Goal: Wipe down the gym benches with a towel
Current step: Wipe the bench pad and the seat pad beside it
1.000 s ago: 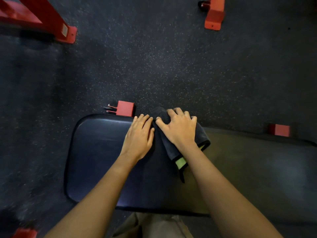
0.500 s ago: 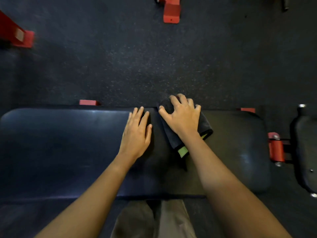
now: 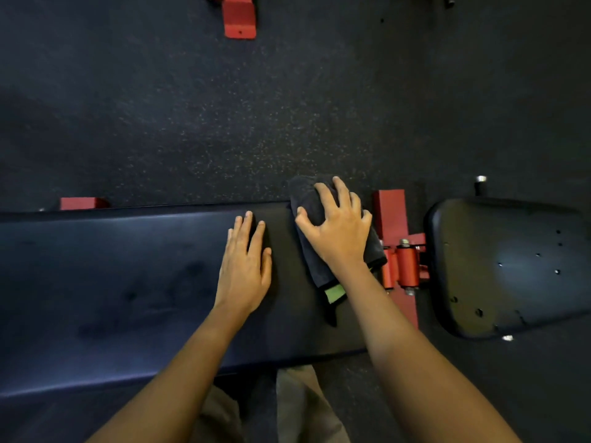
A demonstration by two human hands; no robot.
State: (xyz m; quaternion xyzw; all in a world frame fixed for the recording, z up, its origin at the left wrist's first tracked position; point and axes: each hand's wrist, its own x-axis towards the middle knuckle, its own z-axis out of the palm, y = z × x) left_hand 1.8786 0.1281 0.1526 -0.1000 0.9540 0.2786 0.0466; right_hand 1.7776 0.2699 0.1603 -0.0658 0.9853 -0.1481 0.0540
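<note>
A long black padded bench [image 3: 112,282] runs across the view from the left edge. A dark folded towel [image 3: 308,203] with a green tag lies on the bench's right end, reaching its far edge. My right hand [image 3: 339,231] presses down on the towel with fingers spread and curled over it. My left hand [image 3: 244,266] rests flat and open on the pad just left of the towel, holding nothing. Part of the towel is hidden under my right hand.
A red hinge bracket [image 3: 403,260] joins the bench to a second black pad [image 3: 511,266] on the right. Red frame feet stand on the dark speckled rubber floor at the far left [image 3: 81,203] and top centre [image 3: 240,19]. My legs show below the bench.
Both hands and the towel have slid rightwards along the bench, from its left end to its right end near the red hinge. The second pad has come into view.
</note>
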